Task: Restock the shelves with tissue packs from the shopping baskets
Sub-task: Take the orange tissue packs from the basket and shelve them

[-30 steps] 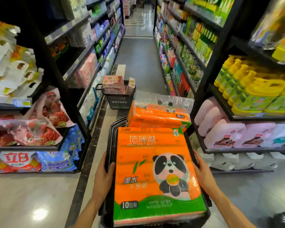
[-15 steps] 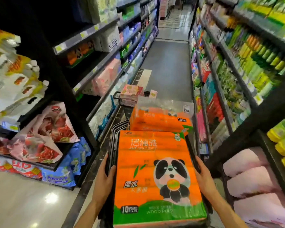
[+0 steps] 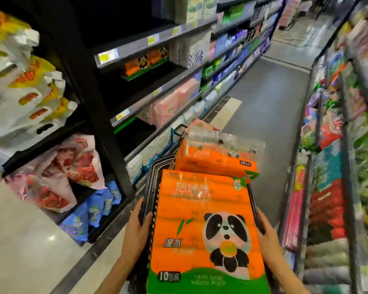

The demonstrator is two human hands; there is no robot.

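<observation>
Left hand point(image 3: 136, 228): our grip curled round the left rim of the black basket point(image 3: 151, 187).
Right hand point(image 3: 269, 236): our fingers wrapped round the basket's right rim.
Tissue pack point(image 3: 202, 228): orange, with a panda, it lay flat on top of the basket between our hands.
Second pack point(image 3: 212, 164): just behind the first.
Shelf point(image 3: 149, 39): to our left, it held matching panda packs point(image 3: 145, 63).
Far basket point(image 3: 179, 132): on the floor ahead.

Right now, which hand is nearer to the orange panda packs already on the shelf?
Left. The left hand grips the basket stack's shelf-side rim, below the shelved panda packs; the right hand holds the far rim, across the top tissue pack.
</observation>
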